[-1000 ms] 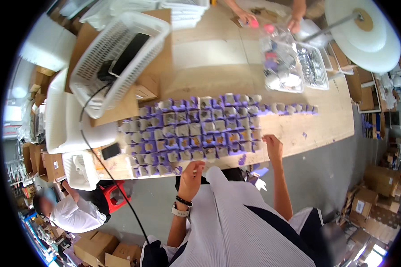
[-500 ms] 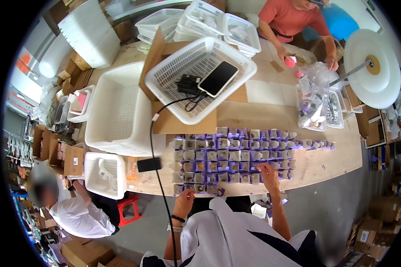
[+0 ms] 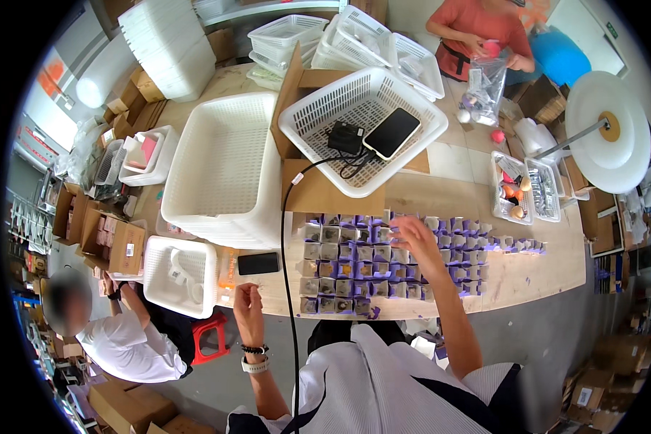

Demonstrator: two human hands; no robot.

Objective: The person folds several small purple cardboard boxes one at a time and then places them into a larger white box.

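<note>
Wooden tabletop [image 3: 528, 271] in a storeroom with cardboard boxes; white baskets [image 3: 224, 170] stacked at left, rows of small purple boxes [image 3: 354, 267] along the near edge. Right hand [image 3: 412, 235] reaches over the rows, fingers curled on one box; grip contents unclear. Left hand [image 3: 247, 307] hovers at the edge beside a black phone [image 3: 258, 263], loosely half-curled, empty.

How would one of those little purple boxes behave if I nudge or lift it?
The purple boxes look like small open cardboard, so probably light and easily crushed. Packed edge to edge in rows, a nudged one would likely shove its neighbours. Near the right hand, their flat bases suggest sliding on the table, not rolling.
</note>
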